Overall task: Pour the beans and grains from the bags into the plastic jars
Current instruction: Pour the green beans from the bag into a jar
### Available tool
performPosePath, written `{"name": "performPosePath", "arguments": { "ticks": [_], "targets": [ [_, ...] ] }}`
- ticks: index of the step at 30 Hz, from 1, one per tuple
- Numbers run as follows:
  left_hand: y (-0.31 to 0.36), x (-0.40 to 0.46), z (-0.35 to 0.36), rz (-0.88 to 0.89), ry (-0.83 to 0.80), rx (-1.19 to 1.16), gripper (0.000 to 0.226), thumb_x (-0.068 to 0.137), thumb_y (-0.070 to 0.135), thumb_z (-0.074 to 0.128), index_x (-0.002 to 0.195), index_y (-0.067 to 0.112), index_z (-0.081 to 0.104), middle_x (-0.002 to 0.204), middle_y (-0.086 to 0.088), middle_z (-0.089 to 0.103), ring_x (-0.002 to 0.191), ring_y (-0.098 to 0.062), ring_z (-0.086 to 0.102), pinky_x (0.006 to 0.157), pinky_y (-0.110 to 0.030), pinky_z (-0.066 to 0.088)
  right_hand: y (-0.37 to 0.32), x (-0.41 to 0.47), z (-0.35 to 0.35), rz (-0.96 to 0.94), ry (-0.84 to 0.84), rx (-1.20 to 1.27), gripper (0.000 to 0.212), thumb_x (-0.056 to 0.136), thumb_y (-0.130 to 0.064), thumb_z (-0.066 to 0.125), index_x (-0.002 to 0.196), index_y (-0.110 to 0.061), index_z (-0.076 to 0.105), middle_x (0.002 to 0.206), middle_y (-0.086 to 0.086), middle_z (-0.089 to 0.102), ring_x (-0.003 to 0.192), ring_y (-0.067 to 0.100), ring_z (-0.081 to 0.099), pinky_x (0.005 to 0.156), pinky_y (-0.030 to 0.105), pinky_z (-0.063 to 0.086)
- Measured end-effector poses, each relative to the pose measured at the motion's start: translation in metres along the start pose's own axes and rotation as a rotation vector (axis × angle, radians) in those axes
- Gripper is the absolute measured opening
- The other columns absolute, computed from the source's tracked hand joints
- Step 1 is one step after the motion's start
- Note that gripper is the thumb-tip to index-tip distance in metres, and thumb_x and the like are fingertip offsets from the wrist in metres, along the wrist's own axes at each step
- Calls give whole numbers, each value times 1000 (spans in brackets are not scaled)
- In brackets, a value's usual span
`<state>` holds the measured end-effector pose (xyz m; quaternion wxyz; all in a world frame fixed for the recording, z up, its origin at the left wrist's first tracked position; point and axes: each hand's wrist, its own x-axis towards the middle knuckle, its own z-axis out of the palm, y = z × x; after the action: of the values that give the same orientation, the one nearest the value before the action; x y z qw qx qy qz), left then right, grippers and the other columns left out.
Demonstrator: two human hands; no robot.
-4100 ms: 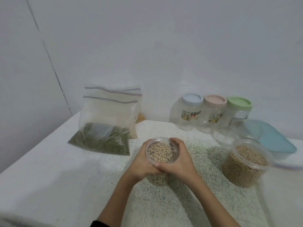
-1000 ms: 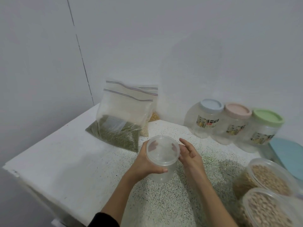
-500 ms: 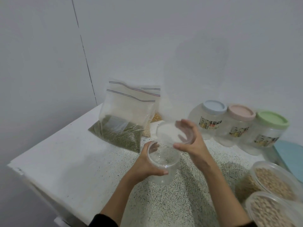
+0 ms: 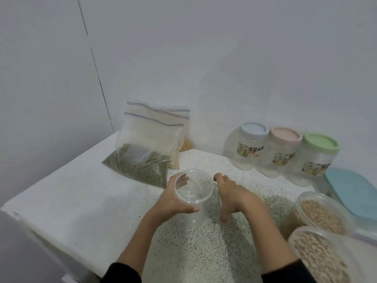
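The left hand [image 4: 173, 203] grips an open, empty clear jar [image 4: 192, 199] upright on the speckled desk [image 4: 81, 201]. Just right of the jar, the right hand [image 4: 232, 198] hangs curled; whether it holds anything, I cannot tell. Behind the jar lies a bag of green beans [image 4: 140, 160].

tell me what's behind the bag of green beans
Behind the bag of green beans, two more zip bags lean on the wall: a bag of pale grains and a bag of yellow kernels. Only slivers show; their fill levels are covered.
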<state>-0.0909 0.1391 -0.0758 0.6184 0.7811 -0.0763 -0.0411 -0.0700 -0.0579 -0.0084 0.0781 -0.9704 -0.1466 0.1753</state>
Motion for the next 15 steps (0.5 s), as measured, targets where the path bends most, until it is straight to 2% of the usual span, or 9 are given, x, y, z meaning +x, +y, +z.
{"name": "performPosePath", "arguments": {
  "ticks": [3,5,10,13,15],
  "targets": [
    [2,-3,-3,-6,9,-2,106,39,41,90,129,44,34,135,16,46,129,-3,42,98,-23,37,0,2,10,-41,56,56,117,55,-23,88,143,-17,11,144,2,28,125,25,42,105,45,37],
    [3,-8,-5,-8,23,-12,109,38,40,91,130,42,32,136,15,46,130,-4,41,103,-29,37,4,4,18,-48,78,17,122,57,-30,88,147,-18,6,149,1,23,134,24,32,114,47,25],
    [5,-17,-12,-43,-11,1,122,32,51,93,134,39,27,140,16,43,132,-3,40,112,-43,35,15,2,43,-11,13,0,122,56,-43,87,148,-19,10,153,-2,22,141,23,19,117,52,11],
    [10,-23,-22,-122,-102,34,151,27,59,91,147,32,4,150,11,25,138,-12,28,114,-44,31,12,0,37,-3,-38,0,119,63,-34,85,150,-21,6,157,-1,17,144,25,16,117,54,7],
    [17,-25,-39,-172,-166,80,162,26,59,91,148,30,-12,154,11,12,142,-15,18,114,-36,26,9,4,17,23,-17,33,107,73,-17,79,150,-20,6,156,3,17,142,29,20,116,56,13]
  ]
}}
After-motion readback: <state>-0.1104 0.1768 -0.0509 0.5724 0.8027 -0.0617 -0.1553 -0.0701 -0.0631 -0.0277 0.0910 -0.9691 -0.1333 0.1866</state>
